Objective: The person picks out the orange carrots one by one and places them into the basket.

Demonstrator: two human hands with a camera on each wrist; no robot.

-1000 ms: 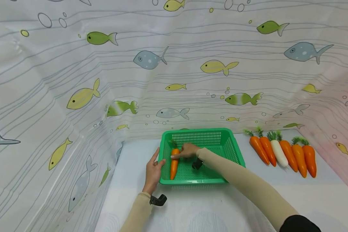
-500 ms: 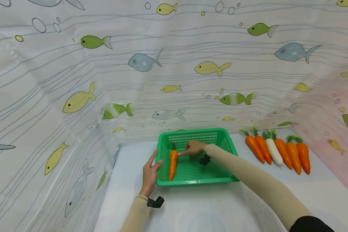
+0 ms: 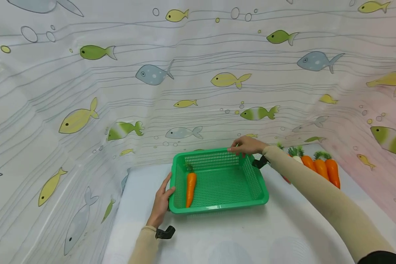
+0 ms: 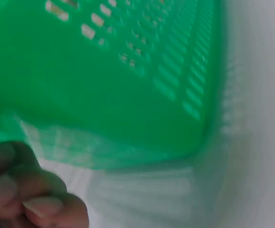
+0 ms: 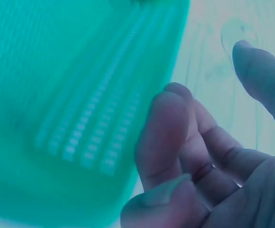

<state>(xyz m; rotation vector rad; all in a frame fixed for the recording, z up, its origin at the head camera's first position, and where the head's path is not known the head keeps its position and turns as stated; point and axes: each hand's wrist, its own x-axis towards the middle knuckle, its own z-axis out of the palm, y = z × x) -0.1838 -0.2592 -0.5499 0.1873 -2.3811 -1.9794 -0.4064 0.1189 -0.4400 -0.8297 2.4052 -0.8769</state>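
A green plastic basket (image 3: 217,209) stands on the white table, slightly askew. Inside it, along the left wall, lies one orange carrot (image 3: 191,187) with a leafy top pointing to the back. My left hand (image 3: 160,205) holds the basket's left side, thumb at the rim; curled fingers (image 4: 42,199) show low beside the basket wall in the left wrist view. Over the back right corner is my right hand (image 3: 247,145), close to the rim, its fingers loosely bent. In the right wrist view thumb and fingers (image 5: 163,128) are apart with nothing between them.
Several carrots (image 3: 332,172) and a white radish (image 3: 297,159) lie in a row to the right, partly hidden by the right forearm. A fish-printed sheet (image 3: 184,84) rises behind and beside the white table (image 3: 198,238).
My right hand has left the carrot and moved right and up to the basket's back right corner. The carrot stays inside on the left. The head view has shifted slightly.
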